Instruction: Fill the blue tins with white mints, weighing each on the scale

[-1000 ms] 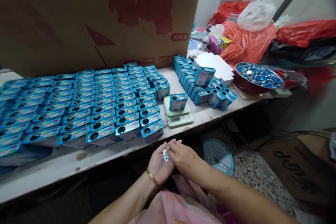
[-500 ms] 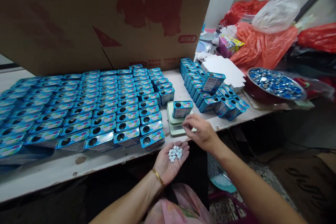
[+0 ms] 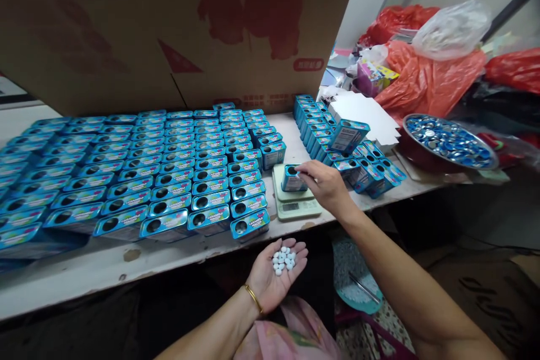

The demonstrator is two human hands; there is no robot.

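Observation:
My left hand [image 3: 276,278] is palm up below the table edge, fingers slightly cupped, carrying a small heap of white candies [image 3: 283,259]. Above the blue tin [image 3: 291,181] on the scale, my right hand [image 3: 324,183] pinches what looks like a white candy at the tin's round hole. The fingertips partly cover the tin's top. Beneath the tin is the pale green kitchen scale [image 3: 283,201], whose display I cannot read. Rows of open blue tins [image 3: 211,201] stand upright to the left.
More blue tins [image 3: 312,129] stand to the right, one lying atop others. Beyond are a white card stack [image 3: 365,112], a bowl of blue lids [image 3: 449,138] and red bags [image 3: 439,76]. A large carton [image 3: 169,22] backs the table. Below sits a turquoise basin [image 3: 358,304] of white candies.
My right hand has moved from in front of the scale up to the tin's hole. My left hand stays palm up with the candies, slightly lower in view.

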